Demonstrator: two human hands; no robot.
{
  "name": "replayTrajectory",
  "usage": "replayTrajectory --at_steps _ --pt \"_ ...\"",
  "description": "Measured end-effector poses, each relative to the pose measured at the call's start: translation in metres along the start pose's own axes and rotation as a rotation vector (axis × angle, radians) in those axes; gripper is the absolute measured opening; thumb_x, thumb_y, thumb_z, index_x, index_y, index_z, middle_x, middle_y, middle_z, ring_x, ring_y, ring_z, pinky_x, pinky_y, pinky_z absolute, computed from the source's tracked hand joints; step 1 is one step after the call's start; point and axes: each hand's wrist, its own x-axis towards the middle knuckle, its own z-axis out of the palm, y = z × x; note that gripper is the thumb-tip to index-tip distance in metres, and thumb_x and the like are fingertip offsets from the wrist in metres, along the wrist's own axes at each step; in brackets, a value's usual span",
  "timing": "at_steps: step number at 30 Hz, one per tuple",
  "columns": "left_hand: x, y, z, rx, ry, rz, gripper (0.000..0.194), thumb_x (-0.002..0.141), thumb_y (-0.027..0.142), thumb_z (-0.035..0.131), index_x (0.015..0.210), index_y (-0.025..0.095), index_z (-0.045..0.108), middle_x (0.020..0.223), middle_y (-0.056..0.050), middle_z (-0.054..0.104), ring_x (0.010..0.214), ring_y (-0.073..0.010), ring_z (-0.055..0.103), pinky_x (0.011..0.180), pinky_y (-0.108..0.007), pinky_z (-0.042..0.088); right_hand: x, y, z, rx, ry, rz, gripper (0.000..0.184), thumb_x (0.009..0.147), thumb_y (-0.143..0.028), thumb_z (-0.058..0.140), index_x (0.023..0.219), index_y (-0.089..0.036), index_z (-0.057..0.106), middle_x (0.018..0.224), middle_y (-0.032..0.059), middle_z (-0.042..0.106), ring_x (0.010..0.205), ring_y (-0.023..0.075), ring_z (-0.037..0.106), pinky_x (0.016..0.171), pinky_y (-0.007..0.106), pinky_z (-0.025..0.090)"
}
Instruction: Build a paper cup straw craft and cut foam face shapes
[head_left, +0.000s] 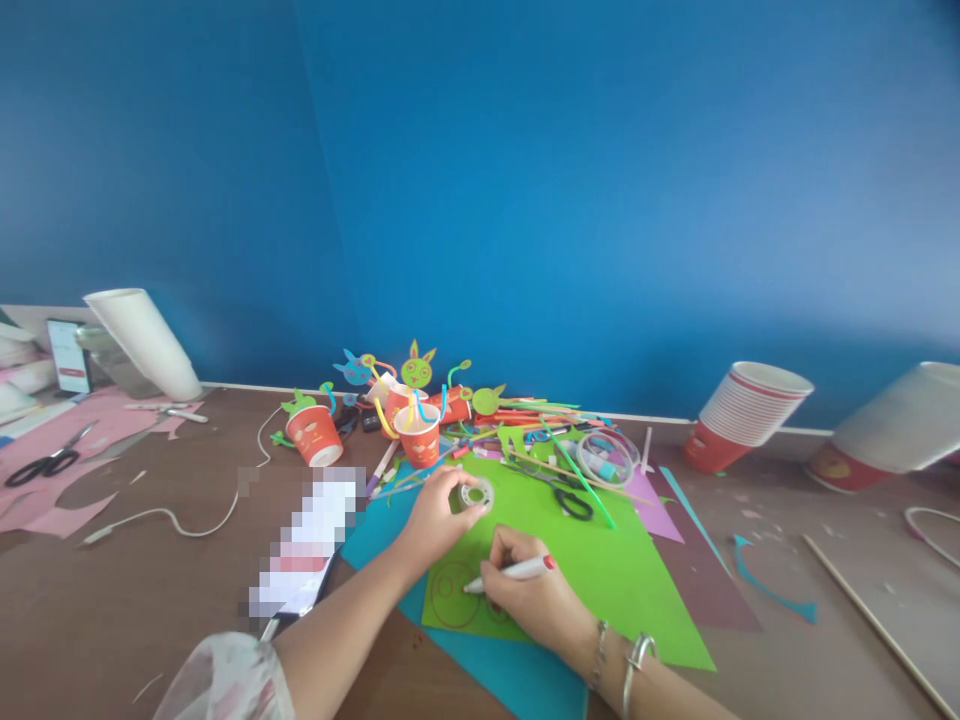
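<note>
My right hand (532,590) is closed round a white marker with a red end (517,572), its tip down on a green sheet of paper (607,590). Under the tip is a drawn circle (455,596) with smaller rings inside; more lines show partly beneath the hand. Between the thumb and fingers of my left hand (435,515) is a small clear roll of tape (476,496), held just above the sheet. A blue sheet (510,672) lies under the green one.
Decorated paper cups (418,436) with straws and animal faces stand at the back, beside piled straws and pens. Black-handled scissors (572,503) lie on the green sheet. A phone (307,545) is at left, stacked cups (750,415) at right, a wooden stick (877,620) nearer.
</note>
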Motion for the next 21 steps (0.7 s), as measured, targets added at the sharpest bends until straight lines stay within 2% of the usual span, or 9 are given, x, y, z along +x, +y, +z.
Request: replayTrajectory --at_steps 9,15,18,21 --pt "-0.001 0.001 -0.001 -0.007 -0.001 0.006 0.023 0.067 0.019 0.069 0.089 0.02 0.063 0.098 -0.004 0.062 0.096 -0.0207 0.058 0.088 -0.035 0.044 0.001 0.001 0.002 0.051 -0.01 0.016 0.019 0.072 -0.023 0.054 0.058 -0.022 0.041 0.044 -0.0077 0.047 0.041 0.0089 0.048 0.04 0.018 0.034" --pt "0.0 0.0 0.001 0.006 0.023 0.012 0.02 0.066 0.018 0.068 0.085 0.02 0.062 0.094 -0.003 0.062 0.092 -0.0205 0.058 0.085 -0.035 0.045 0.001 -0.008 -0.007 0.194 0.05 -0.03 0.025 0.079 -0.042 0.052 0.067 -0.02 0.05 0.057 -0.001 0.062 0.049 0.0114 0.052 0.043 0.02 0.038" --pt "0.001 -0.003 0.003 0.02 0.027 0.023 0.021 0.066 0.018 0.069 0.085 0.02 0.062 0.092 -0.003 0.062 0.09 -0.0201 0.058 0.084 -0.034 0.046 -0.003 -0.008 -0.006 0.242 0.038 0.036 0.028 0.075 -0.045 0.057 0.064 -0.021 0.049 0.054 -0.0017 0.06 0.044 0.0106 0.048 0.04 0.021 0.035" --pt "0.002 -0.004 0.004 0.027 0.035 0.031 0.024 0.064 0.018 0.071 0.086 0.021 0.062 0.093 -0.003 0.062 0.09 -0.0201 0.058 0.084 -0.035 0.046 -0.006 -0.003 0.0 0.258 -0.024 0.069 0.025 0.072 -0.038 0.06 0.062 -0.022 0.044 0.047 -0.0046 0.056 0.041 0.0094 0.045 0.042 0.021 0.034"
